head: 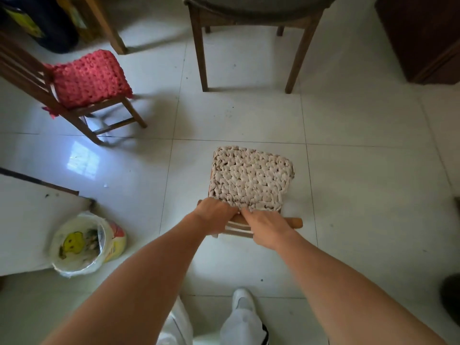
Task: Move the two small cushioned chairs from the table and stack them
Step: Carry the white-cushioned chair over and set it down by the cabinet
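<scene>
writing: none legible; bag point(82, 245) by the wall has a yellow smiley print, no text readable
L hand point(215, 215): arm stretched fwd & down, grip clamped on backrest top rail of beige chair point(251, 178)
R hand point(265, 225): arm fwd, same rail, just beside L, fingers curled over it, clamped
beige chair: on floor point(361, 158) in front of person, beige knit cushion on seat
red chair point(89, 78): on floor far left, well apart from beige, red knit cushion
bench point(258, 11): top of frame, legs on floor beyond beige chair
</scene>
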The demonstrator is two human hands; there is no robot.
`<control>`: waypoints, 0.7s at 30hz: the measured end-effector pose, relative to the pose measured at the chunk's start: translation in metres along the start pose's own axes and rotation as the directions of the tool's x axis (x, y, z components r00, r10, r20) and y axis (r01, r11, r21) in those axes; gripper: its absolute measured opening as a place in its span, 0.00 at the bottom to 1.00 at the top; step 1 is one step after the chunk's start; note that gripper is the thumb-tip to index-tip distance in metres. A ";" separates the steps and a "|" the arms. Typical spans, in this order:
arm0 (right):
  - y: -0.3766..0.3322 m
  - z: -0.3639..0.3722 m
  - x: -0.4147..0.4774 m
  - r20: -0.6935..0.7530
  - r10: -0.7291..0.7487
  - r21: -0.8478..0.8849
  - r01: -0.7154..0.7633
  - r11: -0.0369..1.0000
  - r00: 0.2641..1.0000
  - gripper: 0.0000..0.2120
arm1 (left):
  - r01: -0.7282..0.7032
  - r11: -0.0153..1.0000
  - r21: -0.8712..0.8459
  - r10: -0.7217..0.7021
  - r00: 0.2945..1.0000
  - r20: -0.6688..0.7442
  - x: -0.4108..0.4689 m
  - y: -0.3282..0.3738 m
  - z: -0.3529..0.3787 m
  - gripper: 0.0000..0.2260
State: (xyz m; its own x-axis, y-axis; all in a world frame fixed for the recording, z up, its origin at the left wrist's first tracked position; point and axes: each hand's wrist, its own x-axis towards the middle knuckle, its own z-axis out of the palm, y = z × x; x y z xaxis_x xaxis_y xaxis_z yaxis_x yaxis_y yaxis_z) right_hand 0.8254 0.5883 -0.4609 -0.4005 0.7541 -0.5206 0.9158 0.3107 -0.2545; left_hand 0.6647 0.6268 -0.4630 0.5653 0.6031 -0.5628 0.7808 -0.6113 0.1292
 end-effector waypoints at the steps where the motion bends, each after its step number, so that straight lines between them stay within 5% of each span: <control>1: -0.004 -0.008 0.003 -0.005 0.005 0.025 -0.005 1.000 1.000 0.23 | -0.014 1.000 0.009 0.014 1.000 -0.008 -0.001 -0.007 -0.008 0.11; 10: -0.081 -0.076 0.037 -0.054 0.073 0.201 -0.061 0.978 0.996 0.16 | -0.113 0.986 0.126 0.123 0.990 -0.072 -0.039 -0.096 -0.069 0.11; 21: -0.259 -0.162 0.177 -0.088 0.220 0.378 -0.172 0.910 0.971 0.20 | -0.065 0.909 0.412 0.153 0.971 -0.184 -0.114 -0.309 -0.108 0.11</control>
State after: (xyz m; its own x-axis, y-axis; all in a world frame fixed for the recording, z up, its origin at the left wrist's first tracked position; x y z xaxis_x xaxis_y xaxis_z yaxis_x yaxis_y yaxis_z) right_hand 0.5221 0.7350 -0.3548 -0.1846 0.8520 -0.4899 0.8904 -0.0660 -0.4503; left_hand 0.3881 0.8024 -0.3507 0.7176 0.5862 -0.3760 0.5633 -0.8060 -0.1817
